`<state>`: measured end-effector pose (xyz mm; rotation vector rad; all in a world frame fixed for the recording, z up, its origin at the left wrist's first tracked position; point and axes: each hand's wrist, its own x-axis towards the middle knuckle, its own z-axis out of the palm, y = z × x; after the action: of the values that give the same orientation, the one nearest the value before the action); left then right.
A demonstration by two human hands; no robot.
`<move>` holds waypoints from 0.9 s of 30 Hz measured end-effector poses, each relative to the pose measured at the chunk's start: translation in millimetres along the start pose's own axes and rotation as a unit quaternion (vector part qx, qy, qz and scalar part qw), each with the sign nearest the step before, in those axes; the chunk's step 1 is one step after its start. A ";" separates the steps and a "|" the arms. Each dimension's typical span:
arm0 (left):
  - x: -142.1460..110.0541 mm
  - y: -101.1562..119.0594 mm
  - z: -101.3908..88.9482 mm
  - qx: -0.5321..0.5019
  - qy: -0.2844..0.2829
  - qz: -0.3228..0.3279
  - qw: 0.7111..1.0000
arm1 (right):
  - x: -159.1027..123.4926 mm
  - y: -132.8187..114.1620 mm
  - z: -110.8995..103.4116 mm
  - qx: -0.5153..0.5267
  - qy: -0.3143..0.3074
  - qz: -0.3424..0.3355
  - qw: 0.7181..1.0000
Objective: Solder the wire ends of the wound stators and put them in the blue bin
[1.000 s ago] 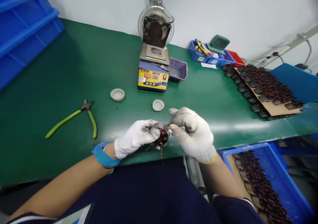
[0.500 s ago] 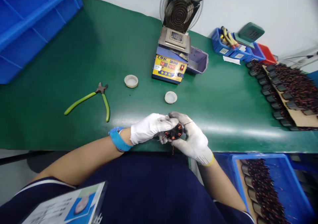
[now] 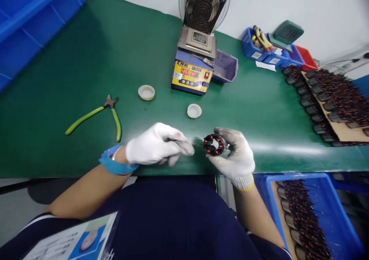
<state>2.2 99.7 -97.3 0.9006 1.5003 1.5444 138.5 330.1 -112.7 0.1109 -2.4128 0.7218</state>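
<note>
A ring-shaped motor stator (image 3: 213, 144) with copper windings and a black frame is gripped in my right hand (image 3: 235, 156), its open centre facing me. My left hand (image 3: 161, 146), in a white glove, pinches a thin wire lead (image 3: 198, 144) that runs out from the stator's left side. The left fingers are somewhat smeared by motion. Both gloves have greyed fingertips. Beyond the hands lie two small white round dishes, one nearer (image 3: 194, 111) and one farther left (image 3: 146, 92). Green-handled cutting pliers (image 3: 110, 102) rest spread on the left of the bench.
A solder pot (image 3: 190, 75) with red digits stands at the back, a purple bin (image 3: 226, 67) beside it. Blue bins (image 3: 250, 46) hold tools. Rows of wound stators (image 3: 340, 94) stack at right; more sit in a blue crate (image 3: 331, 198) below. Blue racks (image 3: 34, 29) occupy the left corner.
My hands have moved apart, the left to the left and the right to the right with the stator. The left has let go of the stator's body and now pulls a wire lead.
</note>
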 end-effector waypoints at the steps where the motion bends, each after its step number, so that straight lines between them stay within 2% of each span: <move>1: -0.6 6.4 -4.8 -0.095 0.019 0.022 0.995 | 0.3 2.1 -1.2 -0.002 0.010 0.009 1.000; 2: 0.8 11.8 -8.6 -0.175 0.067 0.064 0.980 | 1.2 4.8 -1.5 -0.005 0.023 0.017 1.000; 4: 9.7 16.9 -11.8 -0.291 0.214 0.118 0.925 | 5.5 12.8 0.6 -0.009 0.048 0.031 0.998; 6: 23.1 11.6 -8.7 -0.341 0.326 0.075 0.878 | 13.1 23.3 5.6 -0.011 0.072 0.063 0.995; 7: 29.7 5.5 -5.3 -0.339 0.354 0.036 0.871 | 17.8 28.5 8.6 -0.014 0.082 0.085 0.993; 8: 35.6 -1.9 -1.1 -0.319 0.356 0.008 0.878 | 22.4 32.9 11.6 -0.021 0.086 0.106 0.990; 10: 43.6 -17.2 7.9 -0.242 0.320 -0.017 0.916 | 30.4 37.3 17.5 -0.032 0.084 0.127 0.988; 13: 46.4 -29.4 18.2 -0.145 0.232 -0.034 0.961 | 35.0 30.3 25.5 -0.008 0.046 0.076 0.996; 14: 45.3 -29.6 20.0 -0.133 0.203 -0.044 0.969 | 34.5 25.7 27.8 -0.001 0.028 0.048 0.998; 17: 38.6 -22.1 19.6 -0.114 0.162 -0.072 0.977 | 30.1 14.4 32.5 0.010 0.001 -0.007 1.000; 20: 29.9 -14.3 12.1 -0.083 0.097 -0.089 0.988 | 24.2 15.1 33.1 0.024 0.025 0.028 0.999; 21: 27.7 -13.4 9.1 -0.078 0.096 -0.082 0.989 | 22.3 17.5 32.4 0.025 0.035 0.044 0.998; 22: 26.3 -13.4 6.5 -0.084 0.120 -0.065 0.987 | 20.6 20.3 31.5 0.024 0.042 0.055 0.997; 24: 25.9 -15.3 3.8 -0.106 0.216 -0.012 0.971 | 17.7 24.6 29.9 0.031 0.052 0.056 0.997; 25: 26.5 -16.6 4.4 -0.108 0.245 0.013 0.963 | 16.6 25.4 29.6 0.037 0.051 0.052 0.997; 26: 27.5 -17.7 6.1 -0.104 0.241 0.027 0.965 | 15.7 25.1 29.7 0.045 0.048 0.047 0.997; 27: 28.6 -18.4 8.7 -0.091 0.210 0.025 0.973 | 15.1 24.0 30.2 0.050 0.042 0.042 0.997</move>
<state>-1.4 129.0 -116.1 0.5277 1.5949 1.9628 104.3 336.0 -135.4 0.0200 -2.3138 0.8673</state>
